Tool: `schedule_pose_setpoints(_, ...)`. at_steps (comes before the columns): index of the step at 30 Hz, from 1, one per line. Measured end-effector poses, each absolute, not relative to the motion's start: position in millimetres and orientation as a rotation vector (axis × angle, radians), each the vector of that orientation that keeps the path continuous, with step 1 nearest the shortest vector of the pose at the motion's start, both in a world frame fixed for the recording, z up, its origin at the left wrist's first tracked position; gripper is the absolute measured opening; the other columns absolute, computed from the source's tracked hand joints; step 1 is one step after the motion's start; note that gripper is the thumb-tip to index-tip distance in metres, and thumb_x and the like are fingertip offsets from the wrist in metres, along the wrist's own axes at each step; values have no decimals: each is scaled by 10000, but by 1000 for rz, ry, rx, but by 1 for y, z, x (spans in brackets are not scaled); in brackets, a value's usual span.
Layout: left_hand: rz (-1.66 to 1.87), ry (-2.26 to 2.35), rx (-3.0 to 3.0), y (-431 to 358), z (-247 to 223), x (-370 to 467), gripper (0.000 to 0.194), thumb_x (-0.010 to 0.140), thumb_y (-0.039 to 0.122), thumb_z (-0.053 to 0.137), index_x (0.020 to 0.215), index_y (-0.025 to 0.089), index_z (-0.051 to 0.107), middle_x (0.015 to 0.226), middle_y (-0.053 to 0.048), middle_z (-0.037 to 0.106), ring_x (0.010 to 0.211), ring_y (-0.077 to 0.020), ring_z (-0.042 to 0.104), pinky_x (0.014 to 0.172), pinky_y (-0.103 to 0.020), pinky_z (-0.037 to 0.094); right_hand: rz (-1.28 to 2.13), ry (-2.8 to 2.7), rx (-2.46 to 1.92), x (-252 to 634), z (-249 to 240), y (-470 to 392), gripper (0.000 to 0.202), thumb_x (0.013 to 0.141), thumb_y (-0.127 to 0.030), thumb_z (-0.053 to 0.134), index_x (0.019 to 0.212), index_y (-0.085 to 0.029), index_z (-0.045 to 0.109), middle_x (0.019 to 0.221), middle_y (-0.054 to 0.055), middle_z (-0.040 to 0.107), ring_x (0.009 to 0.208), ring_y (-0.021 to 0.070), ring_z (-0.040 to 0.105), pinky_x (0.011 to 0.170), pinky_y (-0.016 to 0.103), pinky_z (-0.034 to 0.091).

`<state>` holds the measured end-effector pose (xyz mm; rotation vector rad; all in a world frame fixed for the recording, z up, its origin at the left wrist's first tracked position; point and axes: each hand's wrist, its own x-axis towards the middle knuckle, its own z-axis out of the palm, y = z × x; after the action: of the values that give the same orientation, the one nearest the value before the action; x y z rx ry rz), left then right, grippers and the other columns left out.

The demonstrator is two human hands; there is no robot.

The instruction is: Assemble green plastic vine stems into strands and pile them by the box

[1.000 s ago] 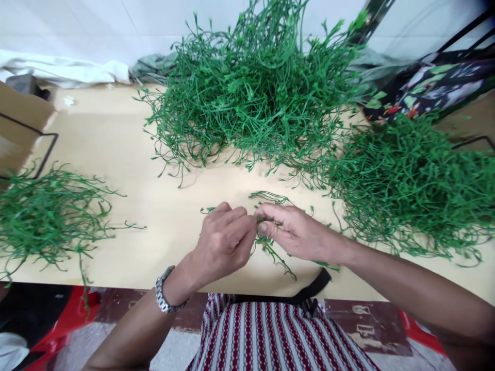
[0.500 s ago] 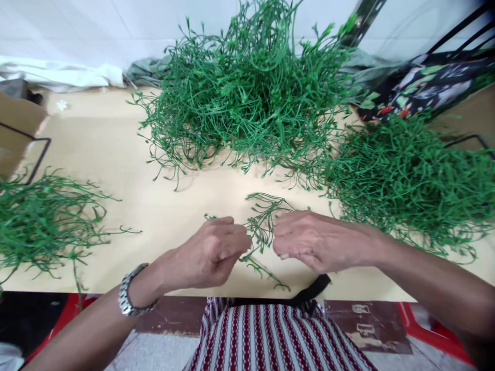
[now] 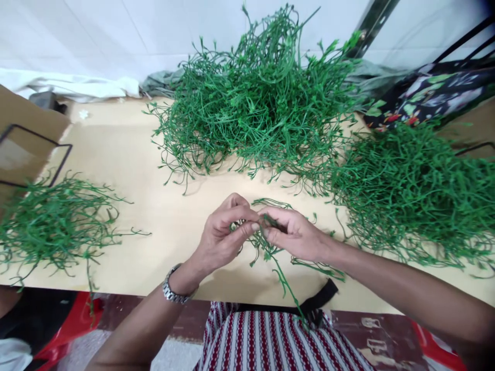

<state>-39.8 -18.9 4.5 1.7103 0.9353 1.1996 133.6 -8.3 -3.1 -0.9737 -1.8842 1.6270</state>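
Observation:
My left hand [image 3: 228,229], with a metal watch on its wrist, pinches thin green plastic stems at the table's front half. Against its fingertips, my right hand [image 3: 296,234] is closed on the same green stems [image 3: 266,247]. One long sprig [image 3: 288,288] hangs down from between the hands past the table edge, over the striped clothing. More stem ends stick out above and below my right hand. The exact joint between the fingertips is partly hidden by the fingers.
A tall heap of green stems [image 3: 263,103] stands at the back, a second heap [image 3: 421,190] at the right and a smaller pile [image 3: 58,221] at the left. A cardboard box [image 3: 34,123] with a black wire frame is at the left. A black strap [image 3: 320,296] lies at the front edge.
My hands have come together from slightly apart, turning from fists with knuckles up to fingertips meeting. The sprig between them now hangs lower. The view has shifted slightly.

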Motion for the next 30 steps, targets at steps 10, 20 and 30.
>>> schedule_pose_setpoints(10, 1361, 927, 1912, -26, -5, -35, 72, 796, 157, 563, 833, 186, 618, 740, -33, 505, 739, -142, 505, 612, -288, 458, 2070, -1363, -882, 128, -11, -12, 330, 734, -440, 619, 706, -129, 513, 553, -61, 374, 459, 37, 321, 413, 169, 270)
schedule_pose_setpoints(20, 1503, 1107, 2176, -36, -15, -28, 170, 776, 64, 505, 882, 196, 512, 782, -25, 583, 798, -167, 544, 857, -465, 443, 837, -1994, -886, 132, -3, -15, 84, 831, -171, 515, 775, -145, 571, 635, -12, 467, 596, 85, 416, 540, 209, 333)
schedule_pose_setpoints(30, 1330, 971, 1980, -31, -16, -34, 188, 775, 132, 551, 955, 172, 586, 1019, -107, 575, 1011, -217, 510, 870, -429, 432, 1156, -1968, -849, 136, -3, -16, 152, 836, -212, 503, 696, -153, 489, 629, -29, 425, 604, 84, 407, 561, 204, 327)
